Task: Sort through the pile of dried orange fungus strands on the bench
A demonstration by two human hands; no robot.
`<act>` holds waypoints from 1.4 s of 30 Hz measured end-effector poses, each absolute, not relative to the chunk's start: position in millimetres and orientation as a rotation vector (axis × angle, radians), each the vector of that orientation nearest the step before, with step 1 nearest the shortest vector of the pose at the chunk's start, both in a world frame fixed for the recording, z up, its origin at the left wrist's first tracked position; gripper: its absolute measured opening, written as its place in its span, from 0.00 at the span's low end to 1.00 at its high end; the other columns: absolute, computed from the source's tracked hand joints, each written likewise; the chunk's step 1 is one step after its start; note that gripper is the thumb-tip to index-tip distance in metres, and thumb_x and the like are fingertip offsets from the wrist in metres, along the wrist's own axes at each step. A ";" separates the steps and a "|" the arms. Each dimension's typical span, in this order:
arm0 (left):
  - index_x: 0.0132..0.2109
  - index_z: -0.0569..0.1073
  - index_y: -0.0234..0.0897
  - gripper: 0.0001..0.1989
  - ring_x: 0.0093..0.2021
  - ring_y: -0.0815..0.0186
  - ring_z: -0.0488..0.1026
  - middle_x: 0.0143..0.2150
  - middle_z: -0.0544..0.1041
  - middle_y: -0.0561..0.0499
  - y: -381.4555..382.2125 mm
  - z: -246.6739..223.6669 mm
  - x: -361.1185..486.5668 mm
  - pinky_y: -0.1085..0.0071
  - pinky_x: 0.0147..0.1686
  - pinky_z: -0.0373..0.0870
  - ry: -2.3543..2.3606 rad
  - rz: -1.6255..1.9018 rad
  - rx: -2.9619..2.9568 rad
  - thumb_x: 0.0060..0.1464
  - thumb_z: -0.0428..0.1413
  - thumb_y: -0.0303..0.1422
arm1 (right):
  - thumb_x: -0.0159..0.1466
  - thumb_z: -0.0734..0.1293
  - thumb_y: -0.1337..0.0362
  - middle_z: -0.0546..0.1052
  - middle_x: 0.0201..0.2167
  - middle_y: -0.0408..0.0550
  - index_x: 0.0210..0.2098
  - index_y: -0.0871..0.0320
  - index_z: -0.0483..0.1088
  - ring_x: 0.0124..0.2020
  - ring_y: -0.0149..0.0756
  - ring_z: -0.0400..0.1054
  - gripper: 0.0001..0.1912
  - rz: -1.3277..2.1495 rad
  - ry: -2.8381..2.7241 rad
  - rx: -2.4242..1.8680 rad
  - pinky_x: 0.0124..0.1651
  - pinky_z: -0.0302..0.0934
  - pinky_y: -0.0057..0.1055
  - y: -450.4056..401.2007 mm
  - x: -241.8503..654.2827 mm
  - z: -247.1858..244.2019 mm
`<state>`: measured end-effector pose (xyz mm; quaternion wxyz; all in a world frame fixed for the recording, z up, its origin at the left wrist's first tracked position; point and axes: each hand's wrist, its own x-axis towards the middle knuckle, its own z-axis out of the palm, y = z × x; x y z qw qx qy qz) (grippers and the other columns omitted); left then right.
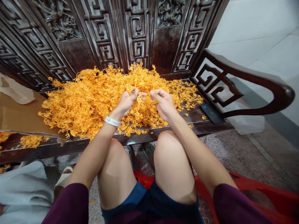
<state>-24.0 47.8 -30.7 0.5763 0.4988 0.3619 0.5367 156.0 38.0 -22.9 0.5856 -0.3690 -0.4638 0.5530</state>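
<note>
A large heap of orange, spidery plastic flower pieces covers much of the dark wooden bench seat. Over its front middle, my left hand is closed, with an orange plastic flower piece at its fingertips. My right hand faces it just to the right, thumb and forefinger pinched together close to the left fingertips. Whatever lies between those right fingers is too small to make out. A white watch is on my left wrist.
Behind the heap rises a carved wooden backrest. At right are the curved armrest and a dark phone. A cardboard piece lies left. Below left is another person's pale clothing; a red chair is under me.
</note>
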 end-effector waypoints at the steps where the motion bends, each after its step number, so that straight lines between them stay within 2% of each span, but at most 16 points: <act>1: 0.39 0.74 0.37 0.18 0.46 0.58 0.84 0.35 0.83 0.46 47.3 -30.5 -22.8 0.60 0.50 0.78 0.832 1.261 1.123 0.61 0.65 0.48 | 0.61 0.77 0.62 0.73 0.30 0.41 0.29 0.55 0.73 0.36 0.31 0.64 0.10 1.308 -1.049 -0.873 0.46 0.59 0.34 38.5 157.0 -22.3; 8: 0.37 0.69 0.41 0.12 0.51 0.58 0.83 0.36 0.80 0.50 37.1 -11.7 -16.6 0.60 0.51 0.80 0.696 1.346 0.850 0.61 0.64 0.40 | 0.58 0.78 0.59 0.75 0.34 0.42 0.31 0.53 0.71 0.36 0.32 0.66 0.12 1.447 -0.940 -0.856 0.37 0.57 0.31 37.5 158.9 -19.1; 12: 0.36 0.68 0.40 0.18 0.48 0.57 0.83 0.38 0.81 0.48 29.6 -3.3 -11.5 0.59 0.48 0.79 0.751 1.289 0.854 0.55 0.69 0.44 | 0.59 0.79 0.59 0.75 0.32 0.41 0.31 0.53 0.72 0.34 0.31 0.66 0.12 1.338 -1.023 -0.814 0.40 0.60 0.33 35.5 155.9 -19.1; 15: 0.35 0.63 0.40 0.27 0.40 0.64 0.81 0.39 0.82 0.49 24.8 -4.3 -3.5 0.63 0.45 0.76 0.833 1.274 0.983 0.46 0.76 0.39 | 0.58 0.81 0.57 0.74 0.32 0.41 0.31 0.53 0.73 0.34 0.31 0.65 0.15 1.266 -1.091 -0.771 0.43 0.61 0.34 34.5 154.8 -19.4; 17: 0.34 0.60 0.41 0.31 0.36 0.69 0.78 0.39 0.84 0.50 23.2 -7.0 2.6 0.67 0.43 0.73 0.857 1.295 1.053 0.41 0.77 0.36 | 0.56 0.82 0.53 0.73 0.31 0.40 0.31 0.53 0.73 0.33 0.31 0.64 0.17 1.240 -1.111 -0.784 0.41 0.60 0.34 34.4 155.1 -20.0; 22: 0.31 0.59 0.40 0.32 0.35 0.71 0.77 0.34 0.82 0.53 22.2 -12.0 13.2 0.67 0.45 0.72 0.876 1.355 1.132 0.37 0.78 0.36 | 0.53 0.83 0.52 0.74 0.32 0.40 0.30 0.54 0.74 0.34 0.31 0.65 0.18 1.315 -1.044 -0.814 0.40 0.58 0.31 33.8 158.6 -20.6; 26: 0.33 0.61 0.40 0.28 0.33 0.70 0.76 0.29 0.79 0.55 20.4 -12.5 15.2 0.69 0.41 0.70 0.814 1.278 1.152 0.42 0.76 0.35 | 0.52 0.83 0.54 0.74 0.31 0.39 0.31 0.55 0.76 0.33 0.29 0.64 0.17 1.402 -0.985 -0.833 0.38 0.56 0.29 30.4 162.3 -17.0; 30: 0.35 0.60 0.41 0.26 0.20 0.76 0.64 0.25 0.74 0.60 19.6 -10.9 14.6 0.72 0.25 0.60 0.733 1.222 0.956 0.45 0.72 0.32 | 0.52 0.82 0.53 0.73 0.28 0.39 0.30 0.55 0.74 0.31 0.30 0.62 0.18 1.471 -1.031 -0.828 0.37 0.57 0.30 26.0 164.3 -13.1; 34: 0.36 0.60 0.42 0.24 0.16 0.78 0.57 0.21 0.67 0.63 20.3 -10.2 14.6 0.75 0.19 0.51 0.581 1.171 0.802 0.43 0.70 0.32 | 0.52 0.83 0.55 0.72 0.28 0.39 0.30 0.55 0.73 0.31 0.29 0.63 0.19 1.552 -1.049 -0.708 0.40 0.62 0.31 23.2 164.4 -11.3; 39: 0.36 0.60 0.41 0.25 0.20 0.77 0.63 0.25 0.65 0.62 15.3 -6.7 11.0 0.77 0.19 0.56 0.558 1.155 0.846 0.47 0.72 0.32 | 0.55 0.82 0.57 0.72 0.28 0.39 0.30 0.56 0.72 0.29 0.27 0.64 0.17 1.619 -1.033 -0.613 0.38 0.61 0.29 17.9 165.4 -5.5; 42: 0.34 0.58 0.41 0.26 0.20 0.77 0.61 0.24 0.62 0.63 10.2 -2.3 6.7 0.78 0.19 0.57 0.491 1.087 0.890 0.49 0.72 0.31 | 0.55 0.83 0.56 0.73 0.30 0.39 0.29 0.56 0.71 0.30 0.27 0.63 0.19 1.679 -1.014 -0.556 0.37 0.61 0.27 11.9 165.2 -2.2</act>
